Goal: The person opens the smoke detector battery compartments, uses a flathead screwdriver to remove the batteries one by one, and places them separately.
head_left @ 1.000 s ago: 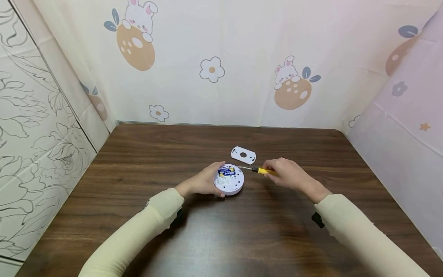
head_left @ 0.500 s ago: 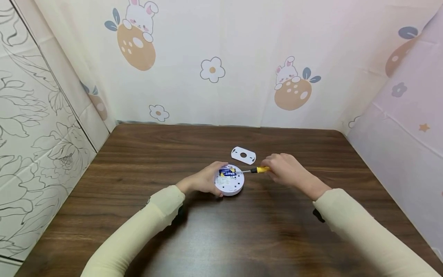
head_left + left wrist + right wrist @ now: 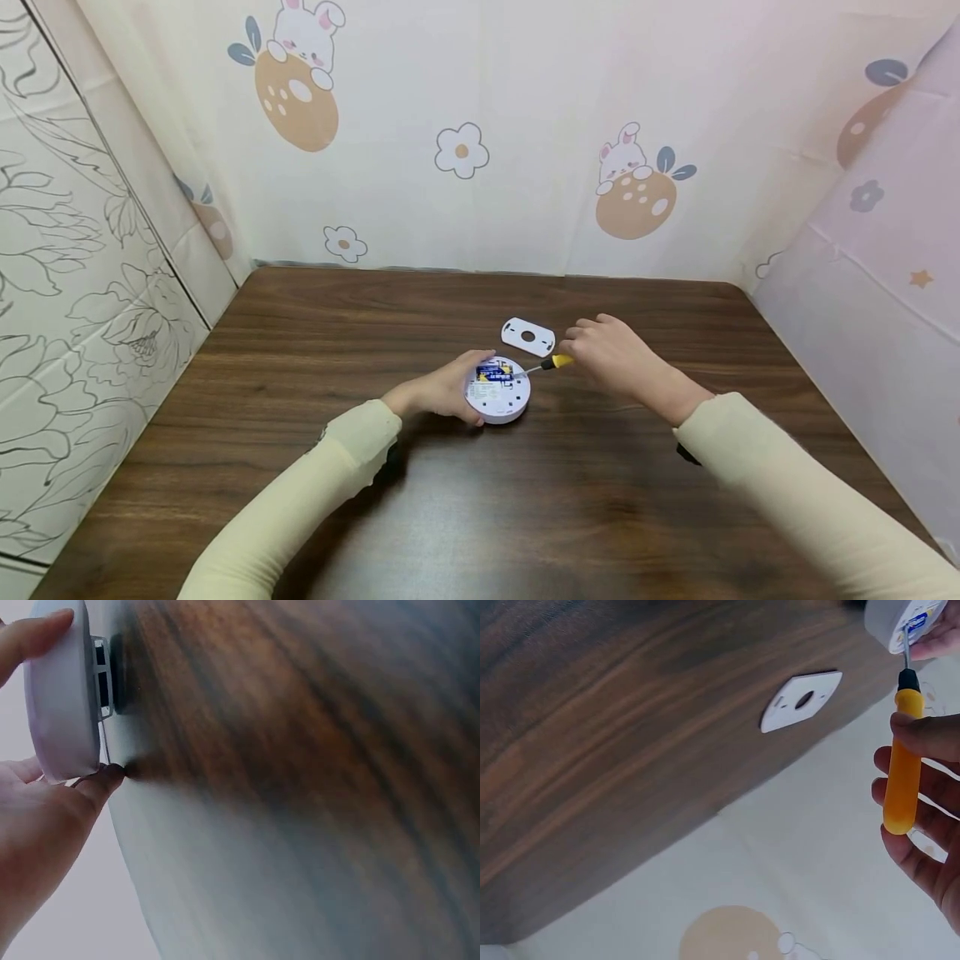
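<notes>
My left hand (image 3: 448, 390) grips a round white smoke detector (image 3: 497, 410) by its side, thumb and fingers spread around the rim. Its back faces up, showing blue-and-yellow batteries (image 3: 493, 374) and a printed label. In the left wrist view a slotted cage sticks out from the face of the detector (image 3: 64, 712) turned toward the table. My right hand (image 3: 609, 354) holds a screwdriver (image 3: 904, 772) by its yellow handle, between thumb and fingers. The shaft slants down to the left, its tip at the right end of the batteries.
A flat white mounting plate (image 3: 513, 332) with a round centre hole lies on the brown wooden table (image 3: 360, 317) just behind the detector. A patterned curtain (image 3: 525, 208) hangs along the table's back edge.
The screwdriver tip has gone from the detector's far rim to the batteries' right end. My right hand has risen and shifted slightly left, tilting the handle up. The left hand has stayed nearly still.
</notes>
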Demonstrator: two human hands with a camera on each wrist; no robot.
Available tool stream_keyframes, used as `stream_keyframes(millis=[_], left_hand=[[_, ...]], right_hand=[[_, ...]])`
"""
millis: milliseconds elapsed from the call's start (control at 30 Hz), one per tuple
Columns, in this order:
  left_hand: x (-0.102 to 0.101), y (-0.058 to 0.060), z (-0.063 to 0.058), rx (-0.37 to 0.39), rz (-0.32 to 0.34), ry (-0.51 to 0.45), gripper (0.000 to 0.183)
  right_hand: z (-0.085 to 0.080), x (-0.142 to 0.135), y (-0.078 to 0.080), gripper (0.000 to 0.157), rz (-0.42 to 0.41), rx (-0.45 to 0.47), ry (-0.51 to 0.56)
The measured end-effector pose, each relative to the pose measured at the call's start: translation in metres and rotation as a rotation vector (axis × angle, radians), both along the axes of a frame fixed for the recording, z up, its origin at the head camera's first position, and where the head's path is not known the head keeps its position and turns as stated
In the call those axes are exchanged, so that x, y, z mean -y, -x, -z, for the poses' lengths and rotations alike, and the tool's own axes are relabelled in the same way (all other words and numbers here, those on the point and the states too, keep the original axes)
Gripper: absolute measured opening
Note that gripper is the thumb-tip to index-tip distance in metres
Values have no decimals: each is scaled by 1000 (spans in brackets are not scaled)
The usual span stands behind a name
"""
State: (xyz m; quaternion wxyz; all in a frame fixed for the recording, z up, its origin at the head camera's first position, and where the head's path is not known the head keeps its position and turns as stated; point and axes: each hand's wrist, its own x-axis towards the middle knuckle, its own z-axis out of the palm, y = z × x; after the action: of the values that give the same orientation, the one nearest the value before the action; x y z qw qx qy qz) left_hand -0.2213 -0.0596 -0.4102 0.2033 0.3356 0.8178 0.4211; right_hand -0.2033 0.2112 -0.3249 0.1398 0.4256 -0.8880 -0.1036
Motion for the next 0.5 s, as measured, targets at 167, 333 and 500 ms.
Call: stream_keyframes(millis=[167, 333, 500], left_hand=[[-2, -2, 2, 16, -49, 49, 117], [-3, -2, 3, -40, -94, 72, 115], [-1, -2, 3, -66, -89, 41, 108]], right_hand=[[-9, 7, -2, 25, -11, -17, -59], [-15, 13, -1, 18, -14, -34, -96], [-20, 18, 0, 16, -36, -54, -110]])
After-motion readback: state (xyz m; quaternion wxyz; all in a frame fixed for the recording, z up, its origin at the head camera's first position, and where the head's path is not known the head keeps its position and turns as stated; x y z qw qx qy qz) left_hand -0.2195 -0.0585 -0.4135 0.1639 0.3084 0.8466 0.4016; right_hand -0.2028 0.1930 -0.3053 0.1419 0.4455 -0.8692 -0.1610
